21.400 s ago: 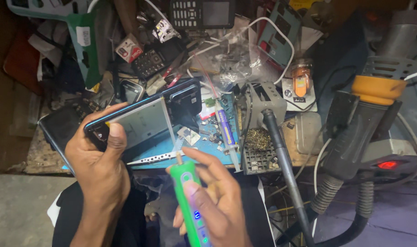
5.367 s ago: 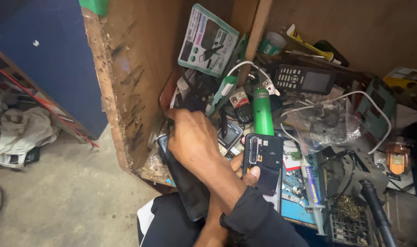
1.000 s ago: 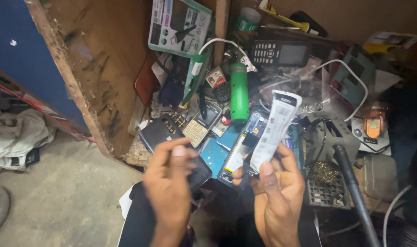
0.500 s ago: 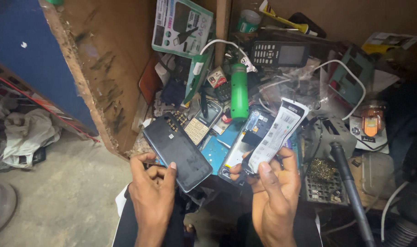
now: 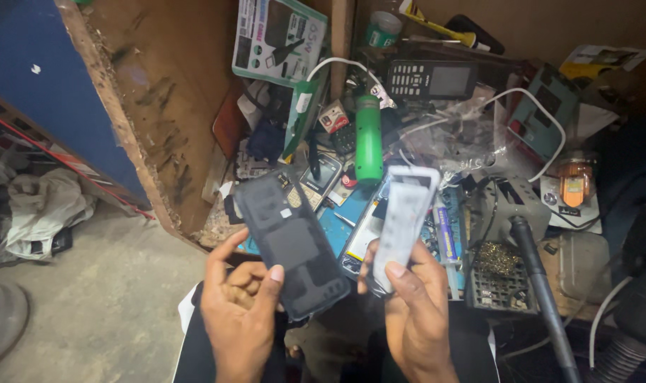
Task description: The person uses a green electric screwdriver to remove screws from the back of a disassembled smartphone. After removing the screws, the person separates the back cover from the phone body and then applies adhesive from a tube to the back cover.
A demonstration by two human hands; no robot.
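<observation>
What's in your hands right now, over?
Left hand holds dark phone back cover. Right hand holds white strip. Cluttered bench beyond.

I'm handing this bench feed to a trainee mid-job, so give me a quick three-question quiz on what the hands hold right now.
1. True or false: the left hand holds the dark phone back cover.
2. What does the right hand hold? A) green tube B) white strip-shaped piece C) keypad phone
3. Which thing stands upright between the two held pieces, farther back?

Key: 1 true. 2 B, the white strip-shaped piece. 3 the green tube.
</observation>
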